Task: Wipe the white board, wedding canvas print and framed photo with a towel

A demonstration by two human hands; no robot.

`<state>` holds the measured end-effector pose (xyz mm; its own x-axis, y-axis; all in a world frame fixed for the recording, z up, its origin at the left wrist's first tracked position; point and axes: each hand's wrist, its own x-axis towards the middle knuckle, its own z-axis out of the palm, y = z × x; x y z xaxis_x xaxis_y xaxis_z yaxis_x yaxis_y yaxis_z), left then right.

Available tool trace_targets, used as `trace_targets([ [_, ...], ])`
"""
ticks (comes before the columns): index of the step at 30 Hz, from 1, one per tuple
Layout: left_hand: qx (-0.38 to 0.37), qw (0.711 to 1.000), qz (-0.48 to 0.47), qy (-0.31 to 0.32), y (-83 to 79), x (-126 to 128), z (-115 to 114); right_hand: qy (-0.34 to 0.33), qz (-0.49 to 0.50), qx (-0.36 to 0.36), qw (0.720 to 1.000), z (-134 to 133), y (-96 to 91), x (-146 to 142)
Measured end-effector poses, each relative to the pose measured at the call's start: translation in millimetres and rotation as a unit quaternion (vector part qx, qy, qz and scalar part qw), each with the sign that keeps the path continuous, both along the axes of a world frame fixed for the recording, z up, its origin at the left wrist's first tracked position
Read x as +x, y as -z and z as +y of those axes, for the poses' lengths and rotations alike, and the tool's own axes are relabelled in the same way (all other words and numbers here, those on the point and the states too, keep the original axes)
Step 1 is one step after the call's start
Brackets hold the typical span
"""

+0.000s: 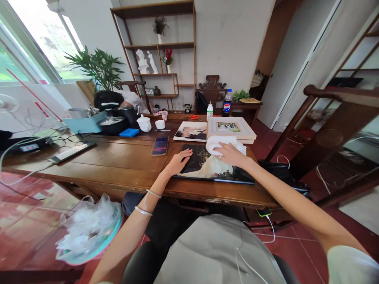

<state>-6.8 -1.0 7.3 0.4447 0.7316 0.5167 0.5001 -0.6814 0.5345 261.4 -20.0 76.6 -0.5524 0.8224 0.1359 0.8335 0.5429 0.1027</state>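
Observation:
A dark photo panel [197,159] with a pale gown pictured on it lies flat near the table's front edge. My left hand [179,161] rests on its left end, fingers stretched out. Under my right hand [231,155] is a bunched white cloth [220,142], pressed against the panel's upper part; the fingers curl over it. Just behind the panel lie a second photo panel [192,131], partly pixelated, and a pale framed picture [229,127]. To the left of my left hand is a phone [160,146] with its screen lit.
On the wooden table [124,161] stand a white lidded pot [144,123], a blue box [129,132], a cola bottle [227,103], a white bottle [210,112] and red-handled scissors [194,117]. A tablet [72,152] lies left. A bin of plastic bags [91,225] stands below.

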Motion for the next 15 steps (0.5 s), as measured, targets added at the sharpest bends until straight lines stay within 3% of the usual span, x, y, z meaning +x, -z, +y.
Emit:
trace_targets([
  [4, -0.003, 1.0, -0.002, 0.0, 0.8, 0.6, 0.6, -0.053, -0.001, 0.01, 0.999, -51.2, 5.7, -15.7],
  [9, -0.014, 1.0, -0.013, -0.001, 2.3, 0.7, 1.8, -0.108, 0.001, -0.04, 0.993, -112.3, 4.1, -32.3],
  [12, -0.014, 1.0, -0.016, 0.0, 2.2, 0.8, 1.7, -0.123, 0.019, -0.053, 0.991, -111.6, 1.3, -32.6],
  [15, -0.008, 1.0, -0.014, 0.003, 1.2, 0.8, 1.2, -0.112, 0.028, -0.026, 0.993, -80.2, 1.0, -24.5],
])
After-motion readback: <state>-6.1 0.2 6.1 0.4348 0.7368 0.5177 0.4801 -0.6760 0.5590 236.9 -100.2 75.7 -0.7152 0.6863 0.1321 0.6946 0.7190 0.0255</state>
